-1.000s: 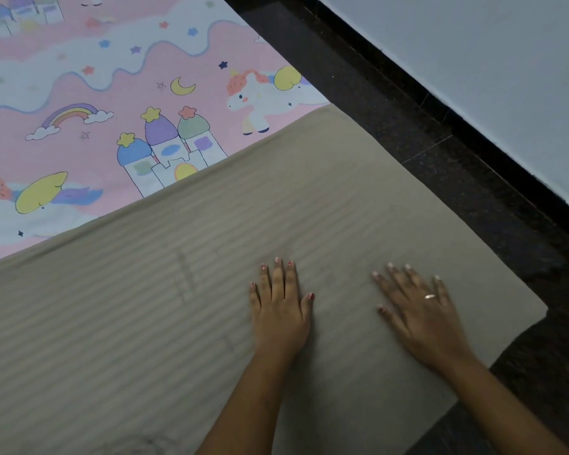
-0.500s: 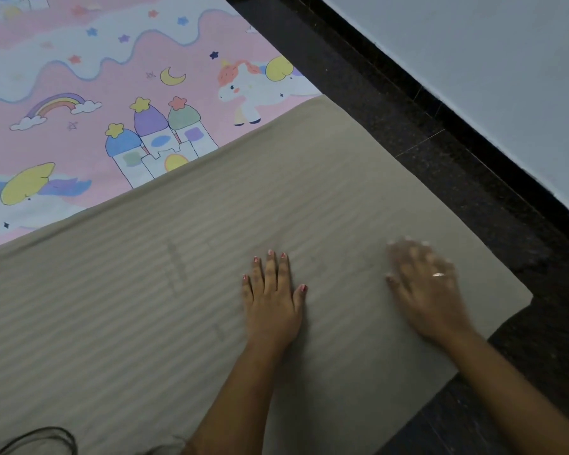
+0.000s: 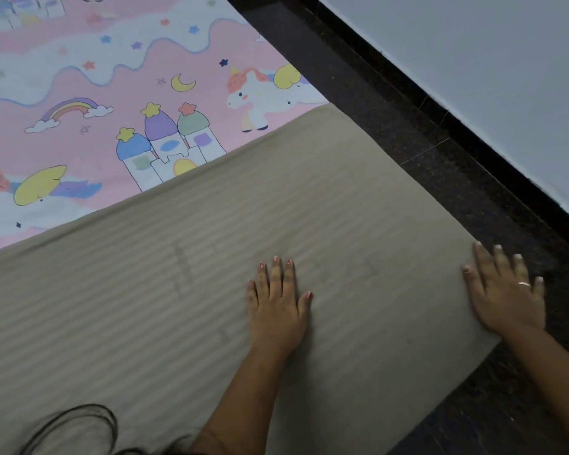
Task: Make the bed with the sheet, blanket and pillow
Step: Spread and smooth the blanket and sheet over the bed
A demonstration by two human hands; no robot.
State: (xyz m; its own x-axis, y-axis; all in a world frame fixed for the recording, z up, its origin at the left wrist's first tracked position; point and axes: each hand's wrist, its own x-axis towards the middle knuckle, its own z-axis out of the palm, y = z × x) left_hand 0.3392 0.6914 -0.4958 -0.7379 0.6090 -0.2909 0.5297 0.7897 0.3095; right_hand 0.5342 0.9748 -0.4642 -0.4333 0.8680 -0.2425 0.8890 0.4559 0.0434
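At the far left and top, the pink unicorn-print sheet (image 3: 79, 93) lies flat over the bed, its castles and rainbow uncovered. Overlapping its near part is the beige striped blanket (image 3: 145, 290), spread smooth from the left edge to the dark floor (image 3: 408, 110) on the right. The left hand (image 3: 276, 303) rests palm-down near the blanket's middle, fingers straight and close together, gripping nothing. Farther right, the right hand (image 3: 506, 290) lies flat at the blanket's right border, fingers fanned apart, their tips reaching over the edge toward the floor, also holding nothing. No pillow is in view. The step in hand looks like smoothing the blanket outward; next, the right edge probably needs squaring against the sheet's border.
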